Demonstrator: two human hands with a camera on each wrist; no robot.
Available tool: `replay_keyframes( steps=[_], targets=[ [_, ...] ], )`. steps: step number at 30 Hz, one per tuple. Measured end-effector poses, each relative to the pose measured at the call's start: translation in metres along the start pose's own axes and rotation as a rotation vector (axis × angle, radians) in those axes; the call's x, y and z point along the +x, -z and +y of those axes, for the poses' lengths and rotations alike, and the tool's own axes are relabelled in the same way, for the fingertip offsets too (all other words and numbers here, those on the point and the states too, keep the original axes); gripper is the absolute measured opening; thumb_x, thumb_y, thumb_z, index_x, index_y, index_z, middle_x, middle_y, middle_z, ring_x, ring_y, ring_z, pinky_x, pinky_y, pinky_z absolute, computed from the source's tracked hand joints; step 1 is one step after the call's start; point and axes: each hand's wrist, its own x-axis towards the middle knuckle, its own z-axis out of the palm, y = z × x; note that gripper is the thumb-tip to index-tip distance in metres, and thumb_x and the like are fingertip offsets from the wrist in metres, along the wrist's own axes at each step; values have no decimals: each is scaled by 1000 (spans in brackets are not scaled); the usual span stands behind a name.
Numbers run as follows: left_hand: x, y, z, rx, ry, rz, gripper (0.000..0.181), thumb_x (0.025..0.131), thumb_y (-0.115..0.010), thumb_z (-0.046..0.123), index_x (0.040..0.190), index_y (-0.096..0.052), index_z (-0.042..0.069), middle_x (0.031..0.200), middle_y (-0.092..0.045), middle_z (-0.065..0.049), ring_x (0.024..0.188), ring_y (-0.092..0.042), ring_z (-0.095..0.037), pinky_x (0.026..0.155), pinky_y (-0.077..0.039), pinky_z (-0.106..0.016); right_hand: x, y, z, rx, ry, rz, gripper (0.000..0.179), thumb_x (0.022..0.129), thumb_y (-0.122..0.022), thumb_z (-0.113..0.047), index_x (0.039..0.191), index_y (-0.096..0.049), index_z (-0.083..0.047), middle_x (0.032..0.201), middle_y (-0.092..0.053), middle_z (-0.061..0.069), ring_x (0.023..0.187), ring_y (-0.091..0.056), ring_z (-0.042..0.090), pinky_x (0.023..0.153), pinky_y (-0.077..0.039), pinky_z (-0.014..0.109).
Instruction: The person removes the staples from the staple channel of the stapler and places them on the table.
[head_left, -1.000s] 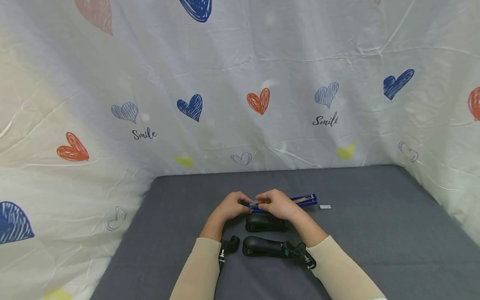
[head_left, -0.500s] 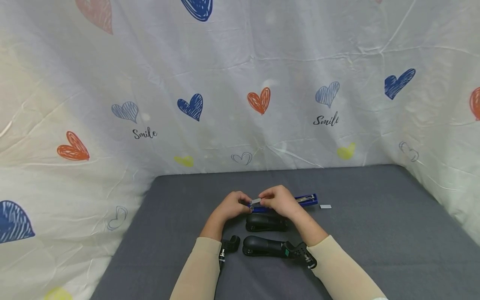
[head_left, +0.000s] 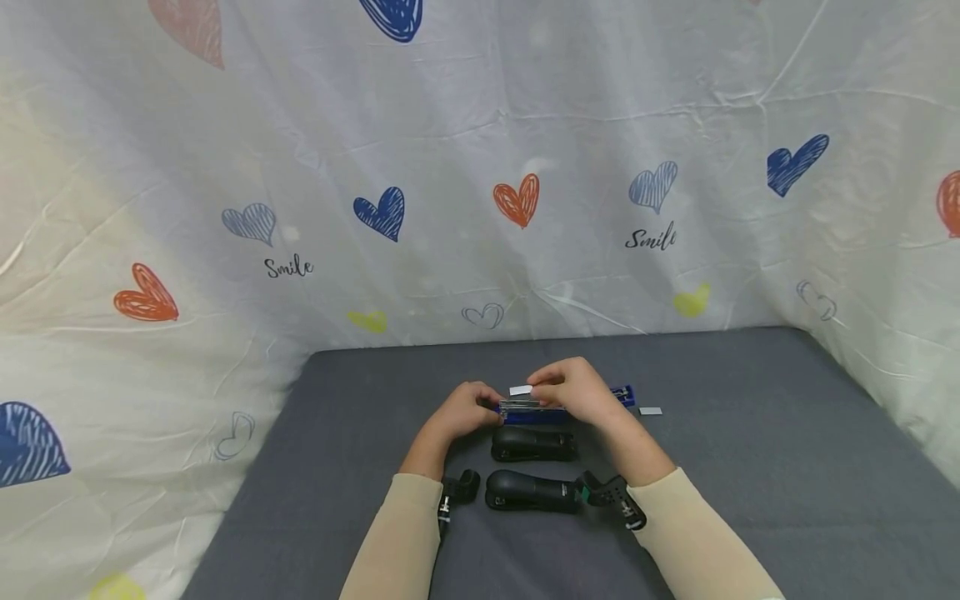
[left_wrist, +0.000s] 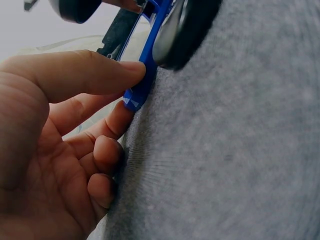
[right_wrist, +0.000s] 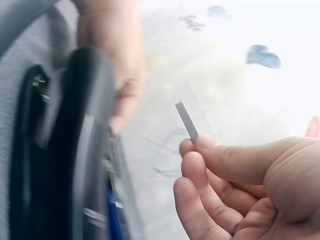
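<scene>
A blue stapler (head_left: pixel 534 417) lies opened out on the grey cloth, its metal parts showing along the channel. My left hand (head_left: pixel 463 408) pinches its left end between thumb and fingers; the left wrist view shows the thumb pressed on the blue body (left_wrist: pixel 148 62). Held just above and behind the stapler, a short silvery strip of staples (head_left: pixel 520 390) sticks out from the fingertips of my right hand (head_left: pixel 579 390). In the right wrist view thumb and forefinger grip the strip (right_wrist: pixel 187 121) by one end. Part of the stapler is hidden behind the right hand.
Two black staplers lie nearer me, one (head_left: pixel 534 444) close in front of the blue stapler and another (head_left: pixel 531 492) between my wrists. A second pale strip (head_left: pixel 650 411) rests right of the blue stapler. A printed white curtain (head_left: pixel 480 250) hangs behind the table.
My right hand has lifted the staple strip from the blue stapler's left part, moving up and right with it. The left hand stays on the stapler's end.
</scene>
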Motion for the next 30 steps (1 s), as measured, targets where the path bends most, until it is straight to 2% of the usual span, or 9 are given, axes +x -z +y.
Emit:
replay_keyframes(
  steps=[6, 9, 15, 18, 25, 30],
  targets=[
    [0, 0, -1, 8, 0, 7, 22, 79, -81, 8, 101, -81, 7, 102, -69, -1, 93, -61, -17, 85, -50, -40, -13, 28, -7, 20, -12, 21, 20, 96, -71, -4, 113, -74, 6, 95, -75, 15, 87, -71, 40, 77, -59, 45],
    [0, 1, -2, 10, -6, 4, 22, 79, -81, 8, 101, -81, 8, 105, -69, -2, 96, -62, -19, 86, -51, -41, -21, 43, -8, 9, -12, 38, 21, 98, -70, -4, 115, -73, 7, 97, -75, 15, 87, -69, 41, 78, -58, 49],
    [-1, 1, 0, 5, -10, 2, 22, 80, -82, 8, 102, -81, 8, 106, -69, -2, 97, -62, -19, 85, -51, -40, -40, 75, -10, -57, -3, 87, 26, 101, -65, -8, 123, -69, 7, 105, -74, 15, 87, -70, 29, 83, -56, 49],
    [-2, 0, 0, 1, -10, 2, 22, 80, -82, 7, 101, -81, 8, 104, -69, -2, 95, -61, -18, 84, -51, -39, -49, 88, -9, -79, -13, 118, 29, 102, -65, -11, 125, -69, 6, 109, -73, 14, 87, -69, 21, 84, -55, 46],
    [-2, 0, 1, 4, 0, -1, 21, 80, -82, 9, 101, -81, 9, 105, -68, -2, 97, -61, -19, 86, -51, -41, -66, 112, -4, -123, -35, 149, 33, 104, -63, -16, 129, -66, 5, 119, -69, 18, 94, -67, 21, 88, -53, 42],
    [-2, 0, -1, 10, -7, 4, 21, 80, -82, 9, 101, -81, 8, 106, -69, -3, 99, -62, -21, 88, -51, -42, -73, 127, 7, -150, -58, 160, 35, 106, -60, -19, 131, -64, 5, 122, -66, 21, 93, -63, 21, 81, -53, 35]
  ],
)
